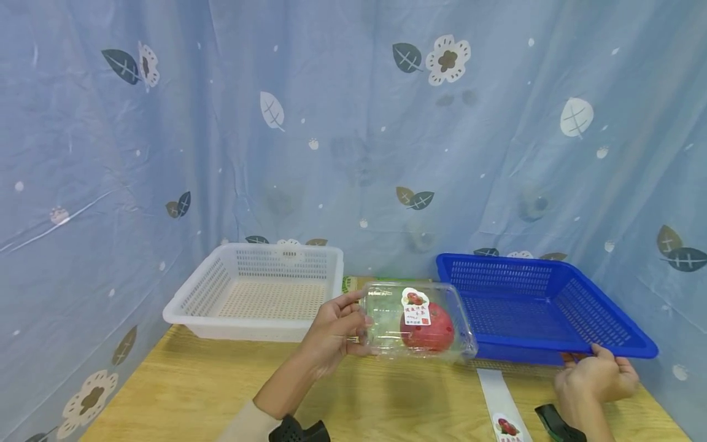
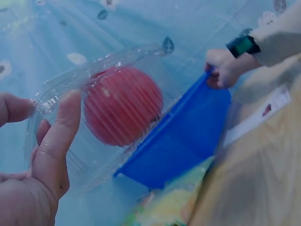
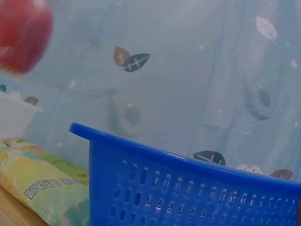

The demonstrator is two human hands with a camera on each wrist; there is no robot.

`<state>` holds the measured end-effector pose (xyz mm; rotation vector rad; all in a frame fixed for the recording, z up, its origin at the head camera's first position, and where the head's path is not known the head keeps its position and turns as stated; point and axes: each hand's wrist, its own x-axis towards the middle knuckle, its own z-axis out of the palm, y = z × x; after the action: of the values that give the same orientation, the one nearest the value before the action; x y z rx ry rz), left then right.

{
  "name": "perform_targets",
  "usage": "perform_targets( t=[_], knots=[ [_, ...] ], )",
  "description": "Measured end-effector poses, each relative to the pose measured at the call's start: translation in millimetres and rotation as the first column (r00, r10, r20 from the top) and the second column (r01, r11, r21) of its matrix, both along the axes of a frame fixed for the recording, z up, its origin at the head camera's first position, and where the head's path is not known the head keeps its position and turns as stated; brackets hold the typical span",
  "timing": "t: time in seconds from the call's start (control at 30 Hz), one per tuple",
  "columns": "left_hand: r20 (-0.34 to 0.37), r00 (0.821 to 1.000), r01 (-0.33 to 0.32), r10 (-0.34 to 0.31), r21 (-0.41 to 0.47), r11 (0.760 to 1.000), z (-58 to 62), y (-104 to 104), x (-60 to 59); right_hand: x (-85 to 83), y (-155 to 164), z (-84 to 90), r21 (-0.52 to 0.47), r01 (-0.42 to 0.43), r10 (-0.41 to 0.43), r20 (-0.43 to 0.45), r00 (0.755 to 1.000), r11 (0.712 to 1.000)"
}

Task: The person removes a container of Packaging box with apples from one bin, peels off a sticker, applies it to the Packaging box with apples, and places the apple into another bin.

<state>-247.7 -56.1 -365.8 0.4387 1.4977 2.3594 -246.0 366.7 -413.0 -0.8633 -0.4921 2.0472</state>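
My left hand (image 1: pixel 338 328) grips the left end of a clear plastic fruit box (image 1: pixel 381 313), held up in front of the gap between two baskets. Inside the box lies a round red fruit (image 2: pixel 123 106), toward its right end. A white label with a fruit picture (image 1: pixel 415 307) is stuck on the lid. My right hand (image 1: pixel 595 376) grips the near rim of the blue basket (image 1: pixel 536 347), close to its right corner; in the left wrist view its fingers curl over that rim. No contents show in the blue basket.
A white basket (image 1: pixel 248 320) stands at the back left. Behind the box lies a green and yellow printed bag (image 3: pixel 51 181). A white label strip (image 1: pixel 501 402) with a fruit sticker lies on the wooden table (image 1: pixel 221 374). A blue patterned curtain (image 1: pixel 353 153) hangs behind.
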Motion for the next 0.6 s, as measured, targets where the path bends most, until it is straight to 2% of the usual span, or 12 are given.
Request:
perform_targets(
  t=[0.13,0.33,0.6],
  knots=[
    [-0.028,1.0,0.012,-0.011,0.016,1.0,10.3,14.1,-10.2,1.2,-0.4,3.4,-0.004,-0.012,0.012,0.005,1.0,1.0],
    [-0.06,0.998,-0.012,0.013,0.02,1.0,17.6,39.9,-26.9,2.9,-3.0,7.9,-0.003,-0.026,0.026,0.029,0.999,1.0],
    [-0.009,0.998,-0.061,0.061,0.027,0.998,19.3,73.2,-44.5,2.3,-5.4,8.6,-0.007,-0.03,0.03,0.027,0.999,1.0]
  ],
)
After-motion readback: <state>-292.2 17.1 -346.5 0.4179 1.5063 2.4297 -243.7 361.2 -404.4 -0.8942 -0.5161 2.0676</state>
